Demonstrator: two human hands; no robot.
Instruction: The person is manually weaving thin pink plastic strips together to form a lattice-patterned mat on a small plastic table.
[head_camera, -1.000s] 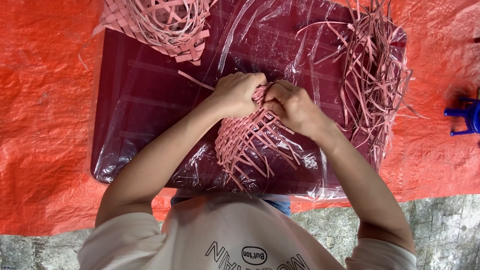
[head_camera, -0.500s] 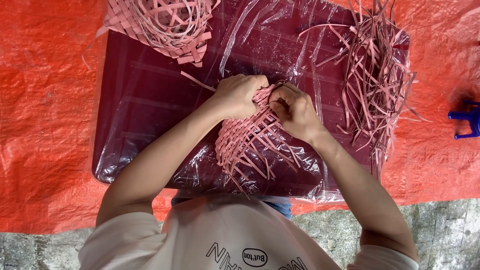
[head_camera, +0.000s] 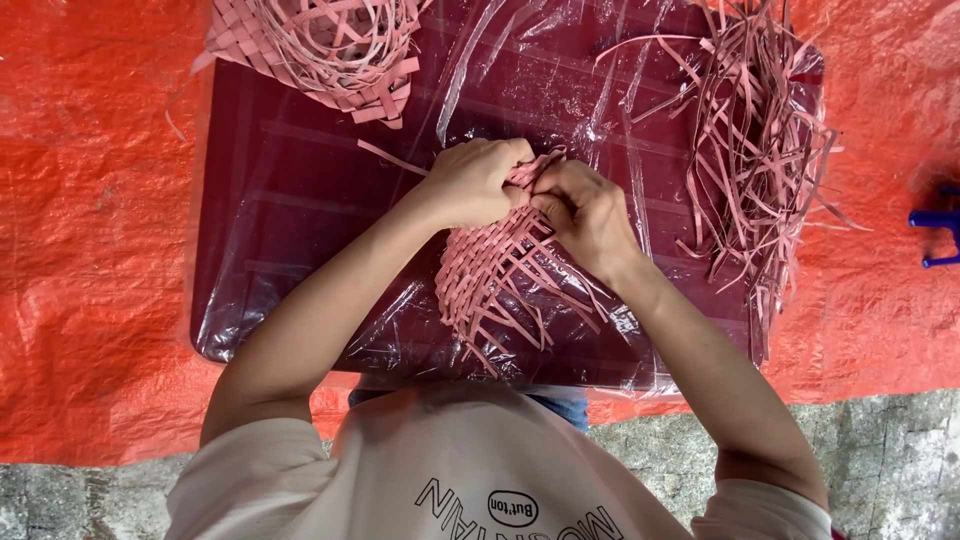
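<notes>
A half-woven mat of pink strips (head_camera: 490, 275) lies on the dark maroon table (head_camera: 300, 200), which is wrapped in clear plastic. My left hand (head_camera: 475, 180) is closed over the mat's far edge, fingers curled on the strips. Touching it from the right, my right hand (head_camera: 585, 210) pinches strips at the same edge. Loose strip ends fan out from the mat toward my body.
A woven pink basket piece with loose strips (head_camera: 320, 45) sits at the table's far left corner. A pile of loose pink strips (head_camera: 765, 140) covers the right side. Orange tarp (head_camera: 90, 250) surrounds the table. A blue object (head_camera: 935, 235) stands at the right edge. Concrete floor (head_camera: 900, 460) lies near me.
My right hand has shifted slightly left and closer to my left hand on the mat's edge. The mat and the other things stay where they were.
</notes>
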